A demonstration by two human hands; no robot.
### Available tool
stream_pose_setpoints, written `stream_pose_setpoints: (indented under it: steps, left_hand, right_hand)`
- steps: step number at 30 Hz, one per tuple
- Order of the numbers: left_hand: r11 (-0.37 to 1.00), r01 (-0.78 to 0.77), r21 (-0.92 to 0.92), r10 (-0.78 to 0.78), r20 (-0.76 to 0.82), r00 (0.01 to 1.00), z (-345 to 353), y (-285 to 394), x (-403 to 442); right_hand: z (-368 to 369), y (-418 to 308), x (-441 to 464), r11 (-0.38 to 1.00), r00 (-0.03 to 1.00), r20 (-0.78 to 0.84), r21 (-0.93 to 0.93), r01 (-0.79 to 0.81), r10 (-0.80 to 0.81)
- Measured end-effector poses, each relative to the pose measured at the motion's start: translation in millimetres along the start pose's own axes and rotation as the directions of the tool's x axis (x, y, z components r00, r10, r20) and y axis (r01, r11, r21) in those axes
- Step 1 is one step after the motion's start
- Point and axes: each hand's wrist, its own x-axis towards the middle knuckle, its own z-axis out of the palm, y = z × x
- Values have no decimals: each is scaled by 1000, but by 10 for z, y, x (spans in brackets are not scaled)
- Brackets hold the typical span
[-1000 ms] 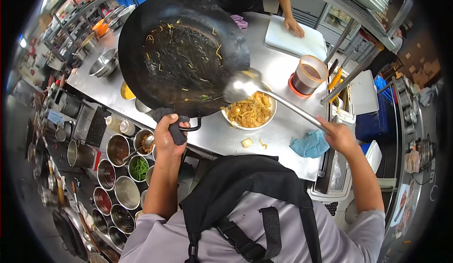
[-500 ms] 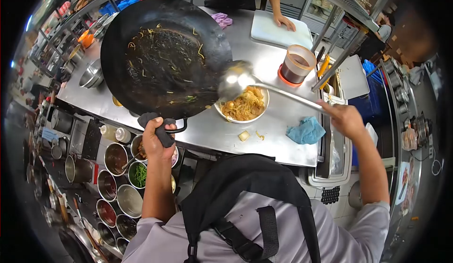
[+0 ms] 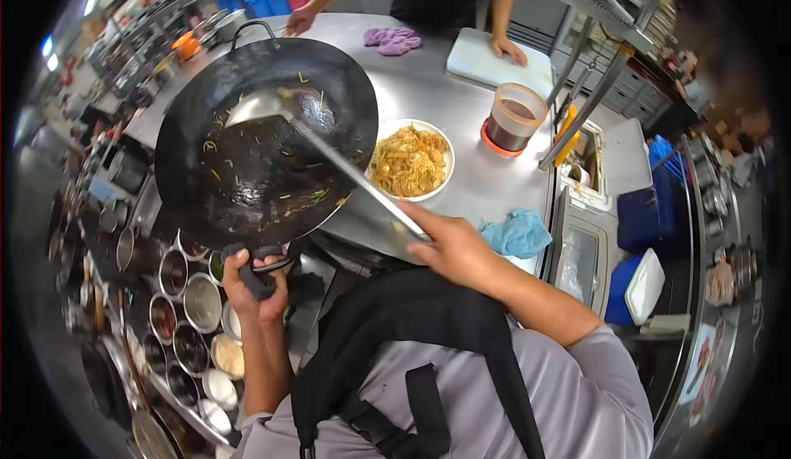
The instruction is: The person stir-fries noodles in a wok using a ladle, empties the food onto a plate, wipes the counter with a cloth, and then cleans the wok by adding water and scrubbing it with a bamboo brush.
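Observation:
A large black wok (image 3: 346, 88) is tilted toward me beside the plate, its inside smeared with sauce and stray noodle bits. With a dark cloth (image 3: 257, 282) between, my left hand (image 3: 251, 298) is closed around the wok's near loop handle. My right hand (image 3: 461, 249) grips the long handle of a metal ladle (image 3: 354, 175), whose bowl end lies inside the wok. To the wok's right, a white round dish (image 3: 450, 170) holds a heap of fried noodles (image 3: 409, 161).
Across the steel table (image 3: 461, 105), a person's hand (image 3: 509, 51) rests on a white cutting board (image 3: 474, 59). A tub of dark sauce (image 3: 512, 121), a blue cloth (image 3: 519, 232) and a purple cloth (image 3: 393, 41) lie about. Several ingredient pots (image 3: 202, 301) stand at lower left.
The wok has moved left, away from the dish. The ladle has swung from above the noodles into the wok, and my right hand has come in leftward. The other person's arm now reaches near the wok's far handle.

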Motion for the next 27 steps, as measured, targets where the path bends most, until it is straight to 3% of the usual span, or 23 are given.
stream_pose_setpoints:
  steps: [1, 3, 4, 6, 7, 9, 10, 11, 12, 14, 15, 17, 19, 21, 23, 24, 25, 27]
  left_hand:
    - [990, 115, -82, -118, -28, 993, -46, -61, -193]
    - [998, -7, -60, 13, 94, 996, -263, -297, -591]
    - [994, -57, -95, 65, 88, 994, -337, -408, -782]
    - [982, -121, -143, 123, 11, 992, -446, -631, -1176]
    - [975, -153, -159, 153, -16, 988, -613, -724, -1410]
    - [943, -146, -299, 136, -53, 989, -809, -909, -1812]
    - [933, -170, -316, 178, -5, 984, -903, -1001, -1990]
    - [926, -228, -301, 226, -42, 973, -943, -1086, -2180]
    - [901, -262, -346, 255, -67, 965, -1021, -1163, -2353]
    - [863, -309, -401, 292, -103, 951, -1193, -1316, -2648]
    - [838, -357, -413, 336, -125, 934, -1318, -1348, -2783]
    - [798, -505, -330, 436, -263, 861, -1461, -1411, -3062]
    - [751, -616, -237, 545, -302, 782, -1492, -1490, -3298]
    - [738, -611, -286, 545, -282, 790, -1491, -1536, -3502]
    - [661, -687, -302, 596, -344, 725, -1743, -1570, -3801]
    - [658, -706, -261, 578, -426, 696, -1955, -1543, -3979]
    - [621, -690, -372, 578, -378, 723, -1944, -1562, -4084]
    - [581, -716, -387, 583, -417, 698, -1999, -1554, -4332]
  right_hand:
    - [43, -9, 13, 982, 981, -37, 14, 190, -189]
    - [73, -97, -38, 937, 961, 163, 309, 164, -222]
    - [33, -120, -66, 931, 953, 182, 319, 177, -244]
    - [-77, -137, -130, 781, 797, 567, 588, -212, -210]
    - [-22, -52, -217, 783, 770, 596, 582, -219, -227]
    - [-59, 360, -327, 909, 898, 332, 390, 148, -288]
    - [-84, 632, -382, 962, 941, 203, 76, 261, -271]
    - [-139, 958, -451, 919, 953, 65, -253, 302, -295]
    - [-216, 1312, -499, 900, 975, 11, -382, 210, -223]
    - [-410, 1578, -686, 725, 982, -95, -664, -183, 161]
    - [-436, 1719, -763, 723, 985, -84, -671, -166, 148]
    - [-411, 2025, -843, 747, 870, 72, -550, -373, 488]
    - [-269, 2156, -958, 734, 921, 7, -606, -307, 390]
    - [-127, 2357, -938, 714, 956, -56, -653, -253, 287]
    - [-66, 2638, -905, 781, 989, -85, -608, -146, 119]
    - [-15, 2641, -913, 777, 989, -86, -613, -145, 117]
    - [-3, 2639, -914, 769, 986, -106, -617, -166, 128]
    - [9, 2619, -884, 758, 983, -128, -625, -185, 134]
